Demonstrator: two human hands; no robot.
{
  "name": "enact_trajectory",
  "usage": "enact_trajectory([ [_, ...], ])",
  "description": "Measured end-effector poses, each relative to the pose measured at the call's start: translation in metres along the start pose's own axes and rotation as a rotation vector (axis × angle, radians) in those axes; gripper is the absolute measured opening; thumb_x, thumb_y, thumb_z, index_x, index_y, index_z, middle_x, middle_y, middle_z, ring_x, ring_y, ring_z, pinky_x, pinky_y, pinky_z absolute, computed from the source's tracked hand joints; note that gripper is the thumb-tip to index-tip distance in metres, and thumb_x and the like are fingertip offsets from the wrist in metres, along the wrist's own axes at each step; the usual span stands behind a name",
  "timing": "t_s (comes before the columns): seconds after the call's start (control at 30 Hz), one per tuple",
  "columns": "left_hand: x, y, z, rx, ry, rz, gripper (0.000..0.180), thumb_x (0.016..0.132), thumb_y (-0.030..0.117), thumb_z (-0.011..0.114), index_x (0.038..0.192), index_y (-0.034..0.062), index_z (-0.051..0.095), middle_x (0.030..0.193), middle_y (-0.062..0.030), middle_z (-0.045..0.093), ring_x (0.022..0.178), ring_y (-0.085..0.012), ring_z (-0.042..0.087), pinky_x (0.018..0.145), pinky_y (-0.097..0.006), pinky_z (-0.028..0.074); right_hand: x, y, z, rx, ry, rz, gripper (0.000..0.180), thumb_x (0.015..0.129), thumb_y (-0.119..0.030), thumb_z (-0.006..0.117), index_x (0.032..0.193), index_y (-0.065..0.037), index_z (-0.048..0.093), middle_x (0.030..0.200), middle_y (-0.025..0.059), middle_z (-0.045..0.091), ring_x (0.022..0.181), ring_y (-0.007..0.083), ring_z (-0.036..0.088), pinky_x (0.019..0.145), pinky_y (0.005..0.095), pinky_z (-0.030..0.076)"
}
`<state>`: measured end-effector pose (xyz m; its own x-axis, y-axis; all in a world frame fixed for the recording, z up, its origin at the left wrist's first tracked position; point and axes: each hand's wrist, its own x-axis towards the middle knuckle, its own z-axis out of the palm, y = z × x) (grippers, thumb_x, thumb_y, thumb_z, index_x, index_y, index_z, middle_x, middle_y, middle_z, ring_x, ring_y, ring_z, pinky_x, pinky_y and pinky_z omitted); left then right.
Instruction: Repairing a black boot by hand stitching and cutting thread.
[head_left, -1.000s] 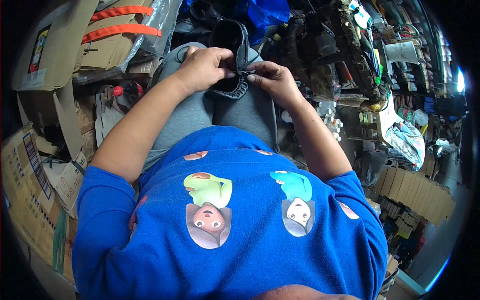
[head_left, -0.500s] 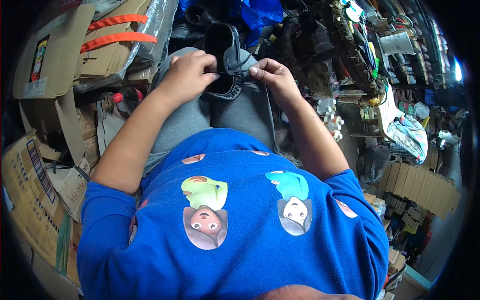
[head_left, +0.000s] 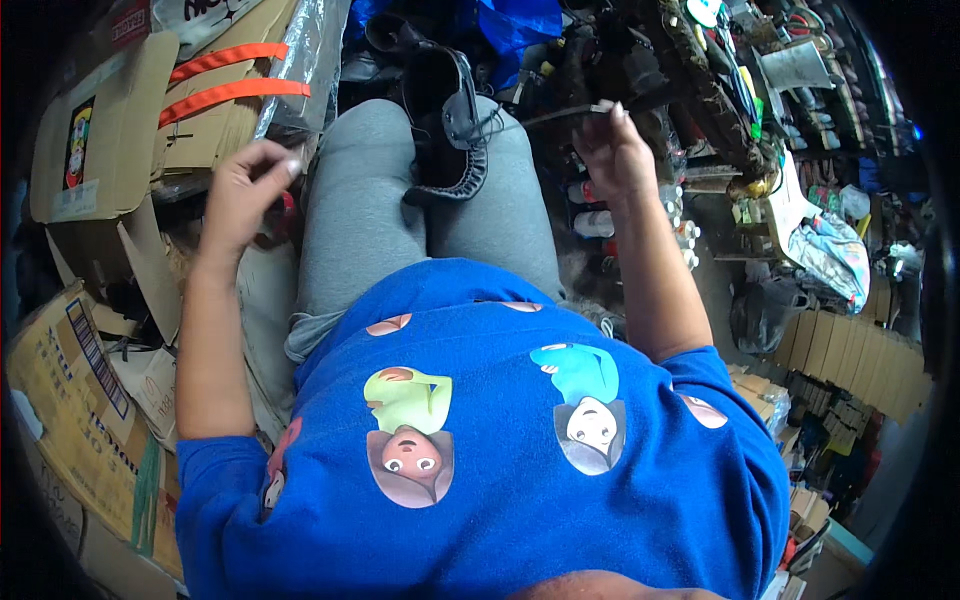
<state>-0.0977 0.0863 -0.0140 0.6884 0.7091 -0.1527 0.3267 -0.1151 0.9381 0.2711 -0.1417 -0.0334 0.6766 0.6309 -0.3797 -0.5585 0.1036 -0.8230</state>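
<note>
A black shoe (head_left: 450,120) stands wedged between my knees on my grey trousers (head_left: 360,210), its opening toward me. My right hand (head_left: 612,150) is raised to the right of the shoe. It pinches a thin dark thread (head_left: 550,116) that runs taut from the shoe's side to my fingers. My left hand (head_left: 243,195) is out to the left of my knee, apart from the shoe, with its fingertips pinched together. Anything held between them is too thin to see.
Flattened cardboard boxes (head_left: 90,150) with orange straps (head_left: 230,90) are piled at my left. A blue bag (head_left: 510,20) lies beyond the shoe. Cluttered shelves of tools and small bottles (head_left: 690,240) crowd the right, with a patterned cloth bag (head_left: 825,260) beside them.
Both hands have left the shoe's rim and pulled apart. The left went out to the left and the right went out to the right, drawing the thread tight.
</note>
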Motion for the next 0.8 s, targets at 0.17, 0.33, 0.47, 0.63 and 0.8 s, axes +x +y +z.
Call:
enact_trajectory([
  [0.17,0.023,0.066,0.054,-0.948,-0.266,0.378,0.017,0.091,0.02,0.058,0.094,0.0034,0.06,0.093,-0.0087,0.063,0.107,-0.0282,0.058,0.101,-0.038,0.038,-0.02,-0.029,0.089,0.38,-0.42,0.04,0.022,0.096,-0.034,0.047,0.091,-0.015,0.057,0.089,0.0028,0.06,0.086,0.0169,0.056,0.092,0.0441,0.039],
  [0.33,0.016,0.063,0.059,-0.338,-0.418,0.294,0.021,0.09,0.024,0.058,0.087,0.0032,0.056,0.088,-0.0131,0.063,0.089,-0.03,0.063,0.078,-0.04,0.048,-0.038,-0.048,0.083,-0.76,-0.673,-0.105,0.031,0.096,-0.035,0.049,0.099,-0.007,0.061,0.087,0.0006,0.06,0.081,0.0081,0.054,0.077,0.0265,0.043],
  [0.47,-0.005,0.032,0.037,0.883,0.017,0.423,0.027,0.085,0.023,0.061,0.079,-0.0009,0.05,0.077,-0.0169,0.059,0.073,-0.0338,0.059,0.067,-0.041,0.046,-0.035,-0.021,0.034,-1.627,-0.511,-0.502,0.031,0.089,-0.034,0.06,0.101,-0.006,0.064,0.079,0.0112,0.064,0.068,0.0234,0.062,0.067,0.0351,0.049],
  [0.63,-0.025,0.006,-0.023,0.966,0.085,0.318,0.021,0.082,0.017,0.064,0.072,0.002,0.054,0.071,-0.0164,0.055,0.064,-0.035,0.054,0.057,-0.043,0.041,-0.013,-0.025,-0.042,-1.849,-0.317,-0.526,0.03,0.09,-0.031,0.056,0.078,-0.004,0.051,0.071,0.0172,0.056,0.071,0.0375,0.056,0.062,0.0443,0.043],
  [0.8,-0.055,-0.011,-0.062,-0.012,0.194,-0.168,0.024,0.089,0.015,0.06,0.111,0.004,0.063,0.089,-0.0002,0.06,0.074,-0.0104,0.054,0.072,-0.029,0.046,0.009,-0.003,-0.068,-0.955,-0.105,0.098,0.028,0.089,-0.034,0.058,0.1,-0.008,0.063,0.065,0.0005,0.05,0.055,0.0149,0.049,0.053,0.027,0.04],
])
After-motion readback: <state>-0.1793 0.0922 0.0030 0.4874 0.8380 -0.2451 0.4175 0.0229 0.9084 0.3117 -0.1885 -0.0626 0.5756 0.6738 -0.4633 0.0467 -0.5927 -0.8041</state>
